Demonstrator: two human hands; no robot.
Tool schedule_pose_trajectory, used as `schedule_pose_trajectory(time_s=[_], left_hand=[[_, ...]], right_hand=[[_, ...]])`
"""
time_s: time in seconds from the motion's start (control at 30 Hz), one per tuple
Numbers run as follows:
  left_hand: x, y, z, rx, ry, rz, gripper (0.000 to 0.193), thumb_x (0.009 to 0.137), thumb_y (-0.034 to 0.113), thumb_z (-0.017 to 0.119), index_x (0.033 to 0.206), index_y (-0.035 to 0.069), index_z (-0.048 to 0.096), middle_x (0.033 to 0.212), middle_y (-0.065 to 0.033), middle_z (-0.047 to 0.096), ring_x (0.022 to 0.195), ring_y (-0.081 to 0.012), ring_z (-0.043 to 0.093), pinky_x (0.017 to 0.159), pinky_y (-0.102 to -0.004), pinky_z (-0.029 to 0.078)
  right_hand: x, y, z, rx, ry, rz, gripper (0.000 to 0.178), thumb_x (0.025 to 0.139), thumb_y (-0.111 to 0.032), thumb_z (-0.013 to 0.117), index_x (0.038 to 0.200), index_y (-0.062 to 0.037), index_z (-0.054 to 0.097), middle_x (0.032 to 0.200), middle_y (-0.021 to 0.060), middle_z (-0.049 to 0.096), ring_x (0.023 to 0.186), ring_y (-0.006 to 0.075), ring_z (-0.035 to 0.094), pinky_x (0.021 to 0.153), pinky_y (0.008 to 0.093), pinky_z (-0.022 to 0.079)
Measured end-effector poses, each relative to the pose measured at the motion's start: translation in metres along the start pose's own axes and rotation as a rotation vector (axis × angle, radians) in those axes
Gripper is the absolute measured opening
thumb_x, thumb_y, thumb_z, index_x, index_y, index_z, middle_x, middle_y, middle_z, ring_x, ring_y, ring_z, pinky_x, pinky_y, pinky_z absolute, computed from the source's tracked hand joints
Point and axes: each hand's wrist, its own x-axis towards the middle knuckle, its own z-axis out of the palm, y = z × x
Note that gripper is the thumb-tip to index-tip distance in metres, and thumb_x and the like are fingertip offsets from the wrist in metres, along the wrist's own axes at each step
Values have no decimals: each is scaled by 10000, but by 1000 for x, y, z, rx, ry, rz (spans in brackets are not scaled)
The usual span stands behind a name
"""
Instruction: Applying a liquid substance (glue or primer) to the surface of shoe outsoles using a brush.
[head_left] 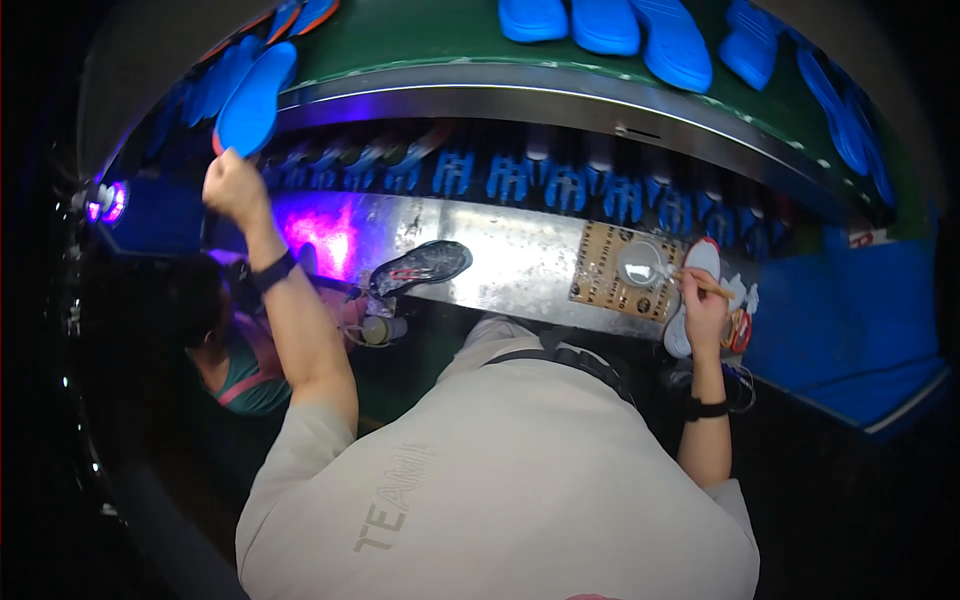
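Note:
My left hand (235, 187) is stretched out at the upper left, pinching the lower end of a blue shoe sole (257, 100) with an orange edge. The sole stands tilted by the conveyor belt among other blue soles. On the right, my right hand (704, 312) grips a brush (712, 287) with a light wooden handle. Its tip points at a round whitish dish (640, 263), which rests on printed brown cardboard (592, 268). Just beyond and beside this hand lies a white sole (678, 332) with a red tip, partly covered by the hand.
A dark sole (422, 267) lies on the metal bench (520, 250). Above runs a green conveyor belt (430, 45) bearing several blue soles (675, 45). Blue racked parts (565, 185) line the space beneath it. Another person (240, 370) is close by on the left, near a purple lamp (112, 202).

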Motion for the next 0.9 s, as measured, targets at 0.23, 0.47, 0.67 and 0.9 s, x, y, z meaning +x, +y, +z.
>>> schedule_pose_trajectory(time_s=[0.23,0.47,0.67,0.9], left_hand=[[-74,80,-68,-410,64,-99,200,891,186,563,853,15,658,751,-59,648,644,-194,617,597,-322,502],[-186,121,-68,-752,-810,-804,314,941,249,528,1103,-3,621,948,-118,686,841,-224,684,793,-351,567],[-271,145,-93,-1431,-1256,-1304,669,947,384,542,1437,-44,386,1338,-308,526,1184,-441,584,1004,-533,491],[-298,141,-90,-1222,-1514,-1293,750,946,352,614,1496,-36,285,1348,-276,526,1199,-388,592,1002,-497,508]], right_hand=[[20,26,7,-311,10,20,211,899,-242,653,944,-45,715,755,147,704,693,234,699,651,340,512],[23,48,20,-367,-54,43,206,896,-223,651,936,-33,719,780,161,713,724,266,712,668,353,527],[7,-11,7,-247,94,-47,156,898,-149,655,926,-6,709,745,92,703,683,166,665,650,299,507],[-4,22,13,-77,46,-21,184,943,-140,639,997,26,698,832,77,703,770,118,637,711,252,492]])
